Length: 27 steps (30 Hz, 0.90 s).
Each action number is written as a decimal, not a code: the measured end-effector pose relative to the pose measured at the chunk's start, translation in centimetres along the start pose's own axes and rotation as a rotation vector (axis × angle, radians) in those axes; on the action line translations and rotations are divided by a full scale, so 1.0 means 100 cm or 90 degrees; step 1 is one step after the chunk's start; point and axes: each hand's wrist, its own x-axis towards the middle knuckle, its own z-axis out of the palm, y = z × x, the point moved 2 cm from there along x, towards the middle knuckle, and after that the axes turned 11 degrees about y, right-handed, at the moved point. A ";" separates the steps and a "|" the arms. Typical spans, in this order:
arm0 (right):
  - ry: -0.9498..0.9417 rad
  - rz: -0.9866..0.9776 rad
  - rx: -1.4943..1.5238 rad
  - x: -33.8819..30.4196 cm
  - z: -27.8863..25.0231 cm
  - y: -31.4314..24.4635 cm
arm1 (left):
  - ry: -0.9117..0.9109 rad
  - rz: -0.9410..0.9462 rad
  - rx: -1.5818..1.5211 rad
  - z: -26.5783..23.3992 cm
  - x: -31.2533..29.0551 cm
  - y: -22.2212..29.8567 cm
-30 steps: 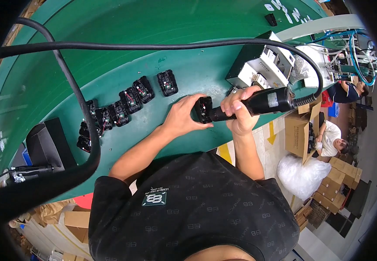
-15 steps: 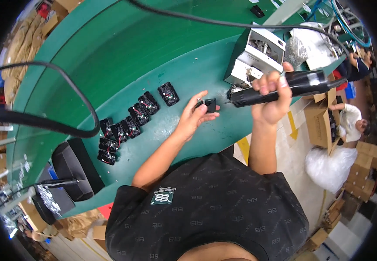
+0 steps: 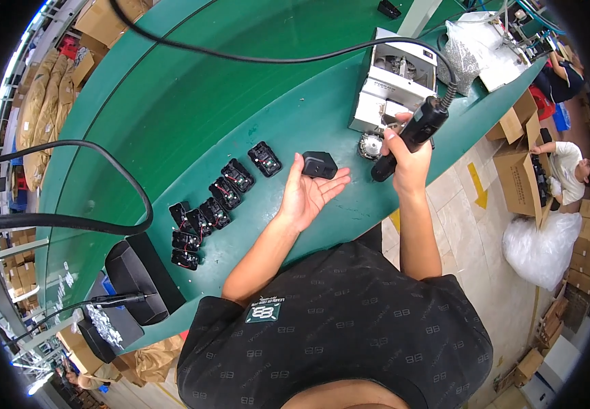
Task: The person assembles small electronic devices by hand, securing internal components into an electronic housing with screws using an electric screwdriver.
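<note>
My left hand (image 3: 306,199) is palm up, fingers stretched out, bearing a small black plastic housing (image 3: 319,165) beside the thumb. Its closed, angular side faces up. Wrapped round a black electric screwdriver (image 3: 423,127), my right hand (image 3: 409,158) stays to the right of the housing, apart from it. The screwdriver slants with its nose low and toward the bench; its bit does not show. Left of my hands, several open black housings (image 3: 265,159) with small circuit boards and red wires lie in a curved row on the green bench (image 3: 254,218).
Behind my right hand stands a white screw feeder (image 3: 396,85), with a round metal piece (image 3: 370,144) before it. A black open box (image 3: 138,283) is at the left. Cables (image 3: 240,53) loop overhead. A person (image 3: 567,170) works by cartons at the right.
The screwdriver has swung from nearly level to steeply nose-down. My left fingers have opened from a pinch, and the housing has turned over, its closed side now up.
</note>
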 end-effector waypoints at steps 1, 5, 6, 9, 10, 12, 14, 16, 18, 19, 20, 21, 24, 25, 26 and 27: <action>-0.033 0.032 0.014 -0.002 0.001 0.001 | 0.002 0.001 0.002 0.001 -0.001 -0.003; -0.140 0.138 0.040 -0.015 0.007 -0.002 | 0.019 0.629 0.479 0.019 -0.021 0.007; -0.161 0.154 0.030 -0.021 0.008 -0.003 | 0.019 0.734 0.604 0.025 -0.027 0.012; -0.228 0.184 0.011 -0.039 0.014 -0.006 | 0.001 0.878 0.803 0.036 -0.036 0.024; -0.255 0.156 -0.002 -0.042 0.016 -0.009 | -0.014 0.920 0.876 0.039 -0.038 0.026; -0.278 0.151 -0.010 -0.048 0.017 -0.010 | -0.016 0.937 0.912 0.043 -0.042 0.031; -0.273 0.149 -0.031 -0.051 0.018 -0.009 | -0.054 0.976 0.922 0.043 -0.043 0.034; -0.265 0.090 -0.090 -0.052 0.018 -0.004 | -0.083 0.990 0.946 0.048 -0.046 0.036; -0.252 0.088 -0.089 -0.055 0.020 -0.006 | -0.118 0.987 0.972 0.056 -0.051 0.038; -0.242 0.086 -0.089 -0.055 0.021 -0.008 | -0.120 0.987 0.975 0.056 -0.054 0.039; -0.240 0.086 -0.087 -0.056 0.021 -0.010 | -0.121 0.982 0.999 0.056 -0.056 0.038; -0.233 0.089 -0.123 -0.055 0.021 -0.011 | -0.123 0.978 1.022 0.056 -0.057 0.039; -0.219 0.087 -0.147 -0.055 0.022 -0.010 | -0.159 0.969 1.053 0.056 -0.059 0.042; -0.213 0.080 -0.135 -0.054 0.022 -0.010 | -0.167 0.969 1.057 0.059 -0.060 0.043; -0.206 0.078 -0.131 -0.054 0.021 -0.011 | -0.180 0.959 1.077 0.062 -0.062 0.044; -0.215 0.077 -0.157 -0.053 0.022 -0.012 | -0.189 0.948 1.096 0.064 -0.063 0.045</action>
